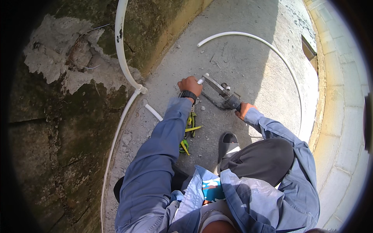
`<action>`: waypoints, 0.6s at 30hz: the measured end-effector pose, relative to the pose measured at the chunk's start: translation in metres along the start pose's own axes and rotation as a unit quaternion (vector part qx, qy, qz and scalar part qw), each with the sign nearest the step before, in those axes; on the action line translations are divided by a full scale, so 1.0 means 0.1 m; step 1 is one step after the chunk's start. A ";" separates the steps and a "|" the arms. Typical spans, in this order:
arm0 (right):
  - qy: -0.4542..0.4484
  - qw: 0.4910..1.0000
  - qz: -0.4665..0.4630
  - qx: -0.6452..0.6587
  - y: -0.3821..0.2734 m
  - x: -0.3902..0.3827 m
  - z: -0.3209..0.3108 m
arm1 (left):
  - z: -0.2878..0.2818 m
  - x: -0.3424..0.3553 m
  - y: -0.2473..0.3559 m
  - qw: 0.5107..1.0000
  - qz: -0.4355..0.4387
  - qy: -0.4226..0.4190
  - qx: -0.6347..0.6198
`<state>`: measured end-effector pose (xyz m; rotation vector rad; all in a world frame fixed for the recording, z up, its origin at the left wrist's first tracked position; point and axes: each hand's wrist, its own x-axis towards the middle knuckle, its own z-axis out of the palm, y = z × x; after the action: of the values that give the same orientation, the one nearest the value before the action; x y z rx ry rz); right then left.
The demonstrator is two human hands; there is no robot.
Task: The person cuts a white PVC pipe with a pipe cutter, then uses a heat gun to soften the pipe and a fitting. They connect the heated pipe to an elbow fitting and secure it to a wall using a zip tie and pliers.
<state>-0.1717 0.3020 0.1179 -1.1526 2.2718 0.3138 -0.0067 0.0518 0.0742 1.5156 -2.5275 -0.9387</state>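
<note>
My left hand [189,86] is closed round a short white pipe piece [201,80], held at the tip of a pipe-heating tool's long flat metal plate [216,84]. My right hand [243,110] grips the tool's dark handle [233,102] at the other end. A dark metal bracket [213,100] shows below the plate. Under and beside my left wrist lie green-and-yellow hand tools [185,146] on the concrete. A short white pipe [153,112] lies left of my left forearm, partly hidden by it.
A mossy wall [66,139] with broken plaster rises at left, with a long jointed white pipe [120,54] along it. A curved white pipe [248,35] lies beyond my hands. A pale block wall [342,116] curves at right. My sandalled foot [228,141] is below the tool.
</note>
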 end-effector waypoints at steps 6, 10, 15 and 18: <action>-0.006 1.000 0.007 -0.005 -0.01 0.01 -0.01 | 0.11 -0.05 -0.01 0.997 0.015 0.077 0.003; -0.011 1.000 0.003 -0.003 -0.01 0.00 -0.01 | 0.16 -0.07 -0.04 0.992 0.045 0.116 0.018; 0.002 1.000 -0.001 0.002 0.00 -0.02 -0.02 | 0.13 -0.10 -0.04 0.992 0.039 0.116 0.023; 0.012 1.000 -0.008 0.011 0.00 -0.05 -0.05 | 0.06 -0.14 -0.06 0.996 0.010 0.090 0.012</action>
<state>-0.1712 0.3031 0.1245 -1.1684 2.2802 0.2708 0.0033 0.0635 0.0694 1.5046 -2.4300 -0.7368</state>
